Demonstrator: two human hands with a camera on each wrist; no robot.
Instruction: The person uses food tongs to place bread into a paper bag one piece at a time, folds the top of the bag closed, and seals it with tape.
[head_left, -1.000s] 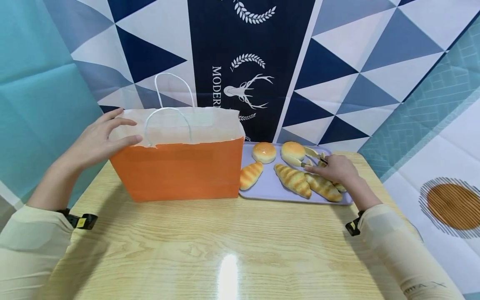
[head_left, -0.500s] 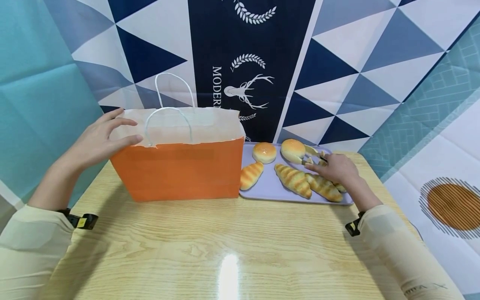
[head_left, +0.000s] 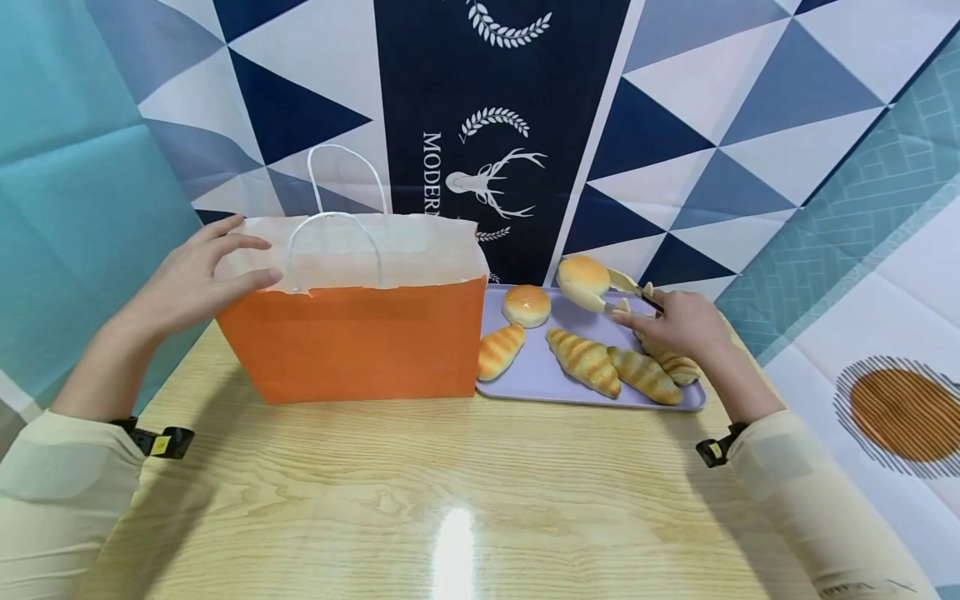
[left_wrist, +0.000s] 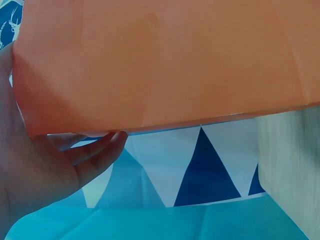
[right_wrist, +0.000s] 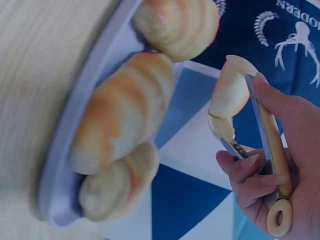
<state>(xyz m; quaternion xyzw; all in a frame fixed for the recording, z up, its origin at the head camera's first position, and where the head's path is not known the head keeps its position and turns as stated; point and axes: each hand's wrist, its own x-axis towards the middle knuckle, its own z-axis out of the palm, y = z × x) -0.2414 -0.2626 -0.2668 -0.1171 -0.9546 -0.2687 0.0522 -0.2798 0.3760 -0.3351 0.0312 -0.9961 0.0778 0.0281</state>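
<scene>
My right hand (head_left: pixel 684 327) grips a pair of bread tongs (right_wrist: pixel 272 150) with metal arms and cream tips. Between those tips is a round, golden-topped bun (head_left: pixel 584 275), lifted above the back of the lilac tray (head_left: pixel 551 388). At far left, the fingers of my left hand (head_left: pixel 197 273) are spread and touch the upper left end of an orange paper bag (head_left: pixel 367 346). The bag stands upright with its white-lined top open. In the left wrist view, several fingers lie along its side edge; the thumb is partly hidden.
A second bun (head_left: pixel 527 306) sits on the tray with several ridged, croissant-like breads (head_left: pixel 585 361). The bag stands next to the tray's left end, its white handles (head_left: pixel 337 217) upright. Both are on a wood-grain table (head_left: pixel 360 500) before a patterned backdrop (head_left: pixel 502 100).
My right hand has raised the tongs and the bun up off the tray, uncovering more of the rightmost bread. The left hand and the bag stay in place.
</scene>
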